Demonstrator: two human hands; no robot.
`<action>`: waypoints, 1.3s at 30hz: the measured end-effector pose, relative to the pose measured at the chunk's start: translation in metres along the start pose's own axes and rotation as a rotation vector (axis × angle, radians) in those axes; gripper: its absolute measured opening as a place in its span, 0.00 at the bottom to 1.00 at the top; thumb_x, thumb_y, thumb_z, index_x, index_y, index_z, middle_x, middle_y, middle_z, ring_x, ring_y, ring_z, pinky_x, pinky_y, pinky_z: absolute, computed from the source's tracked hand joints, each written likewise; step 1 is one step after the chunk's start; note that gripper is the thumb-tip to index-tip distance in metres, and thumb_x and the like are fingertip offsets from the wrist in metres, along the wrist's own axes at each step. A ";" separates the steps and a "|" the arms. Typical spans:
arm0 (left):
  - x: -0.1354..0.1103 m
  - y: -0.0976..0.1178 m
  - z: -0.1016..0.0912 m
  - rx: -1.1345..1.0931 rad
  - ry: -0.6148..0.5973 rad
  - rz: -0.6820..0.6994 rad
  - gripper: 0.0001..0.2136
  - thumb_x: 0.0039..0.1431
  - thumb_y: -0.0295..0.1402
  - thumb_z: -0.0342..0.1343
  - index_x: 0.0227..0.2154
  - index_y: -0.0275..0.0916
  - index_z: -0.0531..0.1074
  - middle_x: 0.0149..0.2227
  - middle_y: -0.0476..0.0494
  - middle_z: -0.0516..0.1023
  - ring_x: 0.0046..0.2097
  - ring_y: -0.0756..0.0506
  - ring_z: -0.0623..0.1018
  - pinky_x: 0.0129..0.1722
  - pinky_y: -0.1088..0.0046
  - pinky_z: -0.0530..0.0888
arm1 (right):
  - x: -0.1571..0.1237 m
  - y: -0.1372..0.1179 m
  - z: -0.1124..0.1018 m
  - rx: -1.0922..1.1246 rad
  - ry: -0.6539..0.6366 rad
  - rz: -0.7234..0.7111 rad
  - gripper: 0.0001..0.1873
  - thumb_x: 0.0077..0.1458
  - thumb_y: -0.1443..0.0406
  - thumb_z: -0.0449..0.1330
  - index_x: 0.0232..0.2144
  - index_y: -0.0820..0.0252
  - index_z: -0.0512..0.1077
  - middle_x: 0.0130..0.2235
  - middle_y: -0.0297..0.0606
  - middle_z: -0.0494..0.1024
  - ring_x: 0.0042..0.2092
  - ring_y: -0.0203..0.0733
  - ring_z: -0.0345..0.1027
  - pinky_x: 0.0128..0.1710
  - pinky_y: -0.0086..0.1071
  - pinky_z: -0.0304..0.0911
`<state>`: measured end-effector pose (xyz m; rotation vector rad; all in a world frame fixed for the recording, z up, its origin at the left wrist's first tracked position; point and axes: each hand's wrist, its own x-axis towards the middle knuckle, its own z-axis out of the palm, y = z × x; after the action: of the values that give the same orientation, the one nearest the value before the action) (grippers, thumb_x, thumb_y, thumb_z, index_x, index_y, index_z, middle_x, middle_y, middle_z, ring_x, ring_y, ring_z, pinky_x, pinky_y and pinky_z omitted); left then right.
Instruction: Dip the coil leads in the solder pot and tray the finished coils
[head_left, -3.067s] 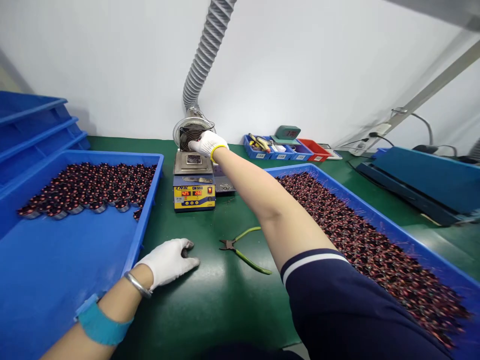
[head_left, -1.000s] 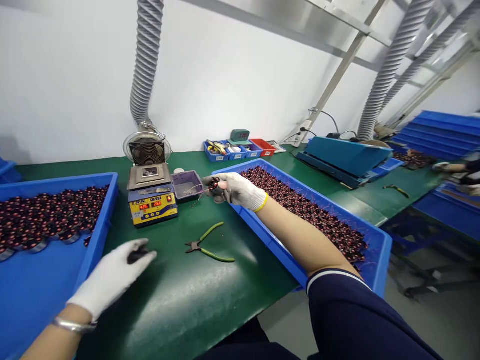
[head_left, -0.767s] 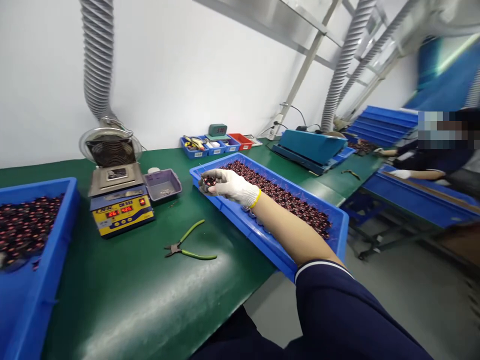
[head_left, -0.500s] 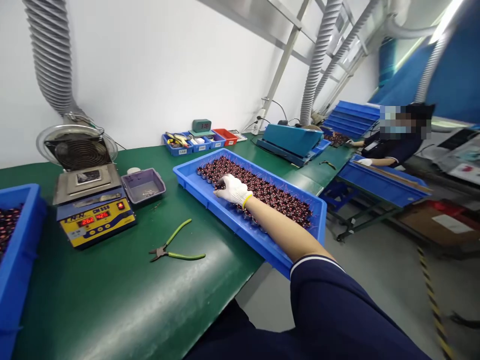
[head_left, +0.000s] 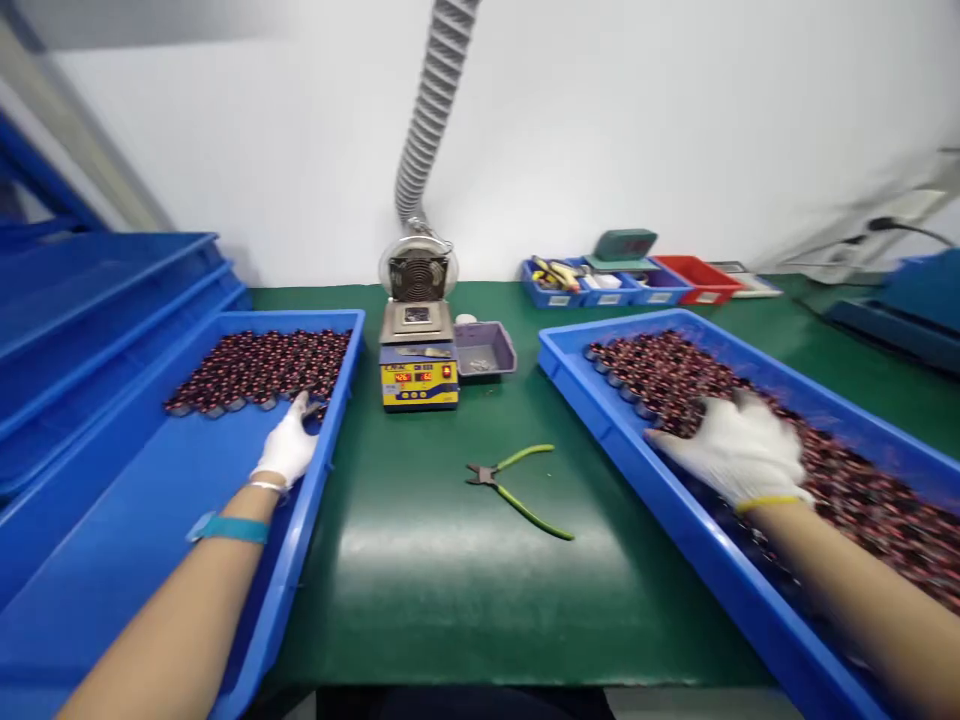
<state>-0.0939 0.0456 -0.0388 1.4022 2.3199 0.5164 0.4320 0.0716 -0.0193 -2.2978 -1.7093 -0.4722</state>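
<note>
In the blue tray on the left (head_left: 300,540), my gloved left hand (head_left: 289,440) is at the near right corner of a packed group of small round components (head_left: 277,365) with dark, reddish tops and metal sides. Its thumb and forefinger are closed around one of these components. My gloved right hand (head_left: 739,450) is over the blue tray on the right (head_left: 600,425), among many similar components (head_left: 862,490) with thin reddish wires. Motion blurs this hand; its thumb reaches toward the tray's left wall, and what lies under its fingers is hidden.
Green-handled cutters (head_left: 517,490) lie with spread handles on the green table (head_left: 450,600). Behind them stand a yellow-blue soldering pot unit (head_left: 418,385) and a purple tray (head_left: 506,345). Small bins (head_left: 694,275) line the wall; a ribbed duct (head_left: 435,110) hangs above. Stacked blue trays (head_left: 105,310) are far left.
My view has swung left, so the co-worker is out of sight and the left tray shows fully. My left hand has come into view there; my right hand remains at the right tray.
</note>
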 end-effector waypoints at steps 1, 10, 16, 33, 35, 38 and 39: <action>0.004 -0.001 0.004 -0.036 0.027 -0.009 0.38 0.49 0.39 0.59 0.62 0.37 0.51 0.53 0.32 0.71 0.54 0.32 0.70 0.51 0.58 0.67 | 0.002 -0.006 -0.004 0.030 0.077 -0.029 0.31 0.31 0.42 0.60 0.32 0.58 0.72 0.45 0.54 0.69 0.43 0.70 0.68 0.36 0.59 0.65; 0.010 -0.005 0.007 -0.387 0.114 -0.029 0.33 0.36 0.32 0.65 0.51 0.32 0.67 0.39 0.38 0.79 0.41 0.42 0.78 0.44 0.69 0.72 | -0.038 -0.127 -0.059 0.478 0.328 -0.650 0.31 0.42 0.54 0.63 0.48 0.62 0.67 0.57 0.54 0.58 0.58 0.62 0.55 0.54 0.52 0.57; -0.018 0.026 -0.019 -0.566 0.231 0.031 0.22 0.39 0.41 0.62 0.37 0.32 0.73 0.36 0.39 0.79 0.38 0.43 0.77 0.39 0.68 0.72 | -0.085 -0.219 -0.061 0.861 -0.069 -0.892 0.32 0.40 0.61 0.65 0.50 0.60 0.64 0.57 0.49 0.61 0.58 0.52 0.56 0.54 0.44 0.60; -0.092 0.084 -0.004 -0.894 -0.031 0.169 0.34 0.34 0.46 0.66 0.45 0.32 0.66 0.39 0.39 0.75 0.38 0.44 0.76 0.39 0.67 0.72 | -0.084 -0.277 -0.037 2.008 -1.121 -0.190 0.25 0.36 0.64 0.67 0.41 0.60 0.69 0.33 0.32 0.73 0.29 0.32 0.65 0.31 0.28 0.64; -0.090 0.082 0.002 -0.831 -0.103 0.188 0.36 0.38 0.47 0.63 0.50 0.32 0.64 0.43 0.36 0.74 0.40 0.43 0.76 0.42 0.67 0.72 | -0.067 -0.269 -0.038 2.032 -1.207 -0.189 0.25 0.36 0.62 0.68 0.40 0.60 0.69 0.32 0.31 0.72 0.29 0.31 0.65 0.28 0.26 0.62; -0.086 0.075 0.018 -0.641 -0.266 0.200 0.37 0.44 0.47 0.60 0.55 0.32 0.60 0.47 0.34 0.74 0.44 0.41 0.76 0.44 0.67 0.72 | -0.038 -0.260 -0.041 1.993 -1.190 -0.208 0.26 0.37 0.62 0.68 0.41 0.57 0.67 0.32 0.30 0.71 0.28 0.30 0.65 0.25 0.23 0.60; -0.084 0.072 0.024 -0.557 -0.326 0.198 0.38 0.44 0.47 0.60 0.56 0.32 0.59 0.47 0.33 0.74 0.45 0.41 0.76 0.44 0.67 0.72 | -0.028 -0.259 -0.042 1.970 -1.164 -0.221 0.26 0.36 0.62 0.69 0.40 0.57 0.67 0.31 0.29 0.71 0.28 0.30 0.65 0.24 0.22 0.60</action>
<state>0.0089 0.0043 -0.0130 1.3181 1.6217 0.8427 0.1716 0.1057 0.0080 -0.6420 -1.2503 1.9008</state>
